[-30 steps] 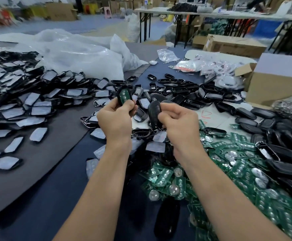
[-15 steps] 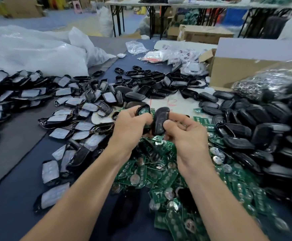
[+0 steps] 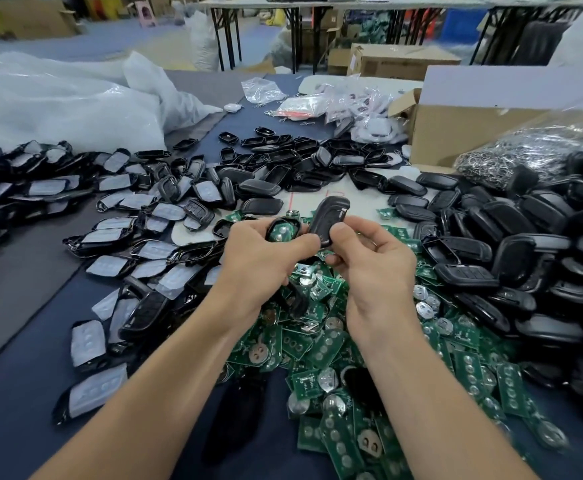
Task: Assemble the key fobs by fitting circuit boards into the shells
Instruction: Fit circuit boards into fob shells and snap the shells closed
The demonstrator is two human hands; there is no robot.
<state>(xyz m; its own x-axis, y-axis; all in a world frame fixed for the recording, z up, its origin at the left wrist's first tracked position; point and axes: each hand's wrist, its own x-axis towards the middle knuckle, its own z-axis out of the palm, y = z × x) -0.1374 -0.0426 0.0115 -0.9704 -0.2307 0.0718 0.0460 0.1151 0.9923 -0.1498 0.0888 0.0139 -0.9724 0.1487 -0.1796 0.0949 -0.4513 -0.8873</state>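
Black shell [image 3: 282, 230] with board gripped in left hand [image 3: 262, 261]; right hand [image 3: 369, 258] pinches cover [image 3: 328, 220].

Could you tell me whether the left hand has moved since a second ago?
Yes; the left hand shifted right, now above the circuit board pile's edge.

Far off I see a blue-grey floor [image 3: 117, 39]; long tables [image 3: 387, 3] on black folding legs [image 3: 226, 32]; cardboard boxes [image 3: 401, 64] near them; a blue crate [image 3: 463, 22]; the light looks soft and even.
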